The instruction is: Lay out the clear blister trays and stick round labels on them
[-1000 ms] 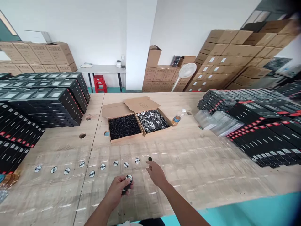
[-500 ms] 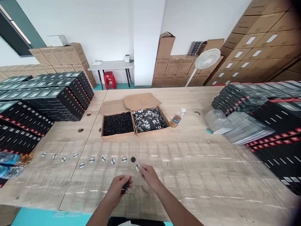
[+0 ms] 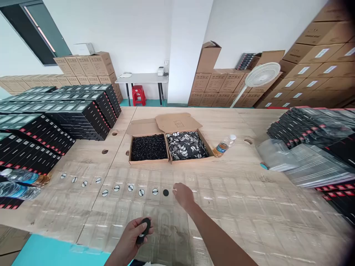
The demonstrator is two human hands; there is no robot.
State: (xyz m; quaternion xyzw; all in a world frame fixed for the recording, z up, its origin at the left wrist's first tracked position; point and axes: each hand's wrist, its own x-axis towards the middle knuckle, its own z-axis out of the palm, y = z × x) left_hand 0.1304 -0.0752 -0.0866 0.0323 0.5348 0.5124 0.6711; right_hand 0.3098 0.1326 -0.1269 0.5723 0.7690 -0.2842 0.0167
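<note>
Since the earlier frame our right hand [image 3: 184, 196] has advanced to the clear plastic blister tray [image 3: 222, 207], fingertips [image 3: 175, 191] just beside a small black round disc [image 3: 165, 192] seated there; its grip we cannot tell. Our left hand [image 3: 132, 237] clasps a stack of black discs [image 3: 143, 226]. Light, rigid, smooth, we judge: pinch by the rim.

My left hand [image 3: 132, 236] sits low and close to my body, fingers curled closed and thumb pressed over the top in a firm grip. My left forearm [image 3: 116, 258] rises from the bottom edge. My right arm [image 3: 219, 242] stretches forward and to the left, nearly straight. My right hand [image 3: 184, 195] is knuckles-up with the fingers drooping. I cannot tell whether its tips pinch together.
</note>
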